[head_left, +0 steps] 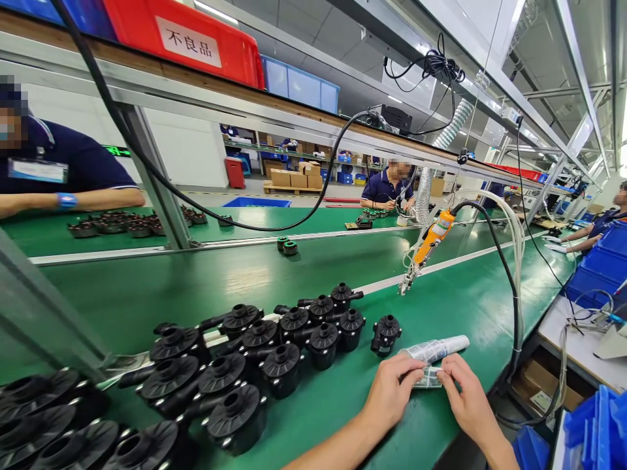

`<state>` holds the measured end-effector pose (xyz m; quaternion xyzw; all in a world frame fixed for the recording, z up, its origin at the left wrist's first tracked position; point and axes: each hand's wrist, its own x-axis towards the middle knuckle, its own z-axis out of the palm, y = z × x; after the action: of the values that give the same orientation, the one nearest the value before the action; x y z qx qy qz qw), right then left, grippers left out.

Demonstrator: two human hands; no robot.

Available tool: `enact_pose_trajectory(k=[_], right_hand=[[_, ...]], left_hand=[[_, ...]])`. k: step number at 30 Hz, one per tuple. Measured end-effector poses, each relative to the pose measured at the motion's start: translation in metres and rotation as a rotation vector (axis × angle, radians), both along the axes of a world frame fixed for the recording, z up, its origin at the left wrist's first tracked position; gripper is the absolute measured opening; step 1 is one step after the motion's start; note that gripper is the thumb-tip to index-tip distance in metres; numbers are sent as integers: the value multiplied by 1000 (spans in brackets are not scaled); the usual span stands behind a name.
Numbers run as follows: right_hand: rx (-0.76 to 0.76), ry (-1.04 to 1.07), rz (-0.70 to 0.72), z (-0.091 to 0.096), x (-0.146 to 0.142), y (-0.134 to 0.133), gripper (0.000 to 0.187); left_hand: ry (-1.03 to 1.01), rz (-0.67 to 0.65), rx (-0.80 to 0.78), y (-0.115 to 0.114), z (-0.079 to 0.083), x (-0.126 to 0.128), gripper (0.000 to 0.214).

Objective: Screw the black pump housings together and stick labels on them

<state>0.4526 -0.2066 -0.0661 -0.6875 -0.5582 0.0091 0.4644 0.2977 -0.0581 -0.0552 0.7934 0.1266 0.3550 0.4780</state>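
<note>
A rolled-up sheet of small whitish labels (435,348) lies on the green table in front of me, with its near end unrolled toward me. My left hand (392,391) pinches the left side of that loose end between thumb and fingers. At its right side, my right hand (465,395) has thumb and index finger pressed together on the edge. Whether a single label is peeled off there I cannot make out. Just beyond the roll stands a black pump housing (386,334), apart from both hands.
Several more black pump housings (235,418) fill the table to my left. An orange electric screwdriver (434,238) hangs beyond the roll, its cable (512,294) curving down on the right. Blue bins (595,424) stand at lower right. Co-workers (386,186) sit across the green line (333,261).
</note>
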Motion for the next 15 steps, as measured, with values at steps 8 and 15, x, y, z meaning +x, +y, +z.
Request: enact_pose_trajectory(k=[8, 15], right_hand=[[142, -156, 28, 4, 1, -11, 15], [125, 19, -69, 3, -7, 0, 44]], left_hand=[[27, -29, -91, 0, 3, -1, 24], [25, -65, -185, -2, 8, -3, 27]])
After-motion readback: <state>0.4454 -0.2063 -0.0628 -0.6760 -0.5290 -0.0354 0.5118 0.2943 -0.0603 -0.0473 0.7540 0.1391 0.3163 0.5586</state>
